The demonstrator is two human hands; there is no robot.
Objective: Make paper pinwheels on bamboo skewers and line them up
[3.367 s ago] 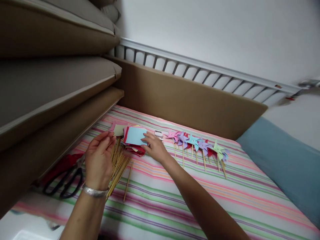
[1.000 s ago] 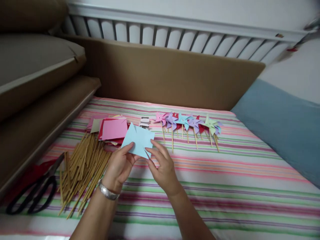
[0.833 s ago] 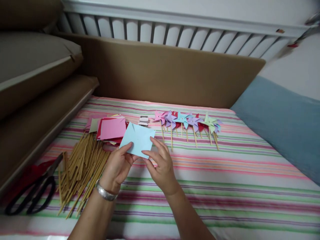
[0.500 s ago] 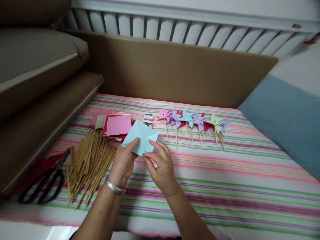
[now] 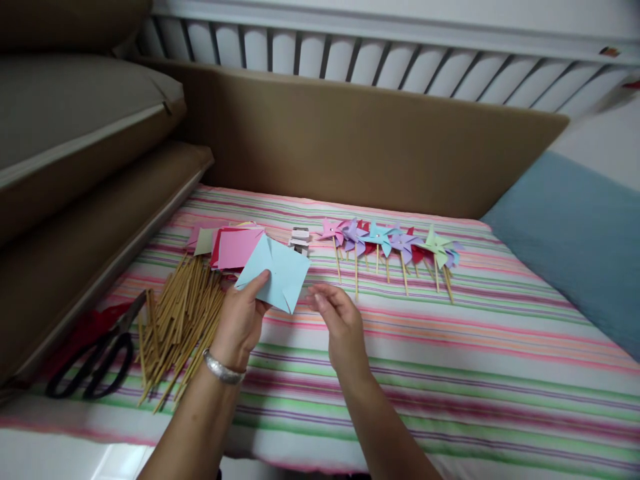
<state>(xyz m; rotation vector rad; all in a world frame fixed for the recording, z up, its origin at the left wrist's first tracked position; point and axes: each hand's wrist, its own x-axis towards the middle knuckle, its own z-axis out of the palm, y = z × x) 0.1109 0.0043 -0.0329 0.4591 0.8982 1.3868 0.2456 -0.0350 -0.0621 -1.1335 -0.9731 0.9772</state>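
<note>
Left hand pinches a light-blue paper square by its near-left edge, thumb on top, lifting it clear of the striped bedsheet; the sheet shows diagonal slits toward its centre, so it is held flat and face-up where both can be seen. Right hand is just beside the square's right corner, not touching, fingers loosely curled and empty. Left of the left hand lies a loose heap of bamboo skewers, and beyond them black-handled scissors. Just past the square sits a stack of coloured paper squares. Beyond the right hand, a row of finished pinwheels lies side by side. No container in view; all stock lies loose on the sheet.
</note>
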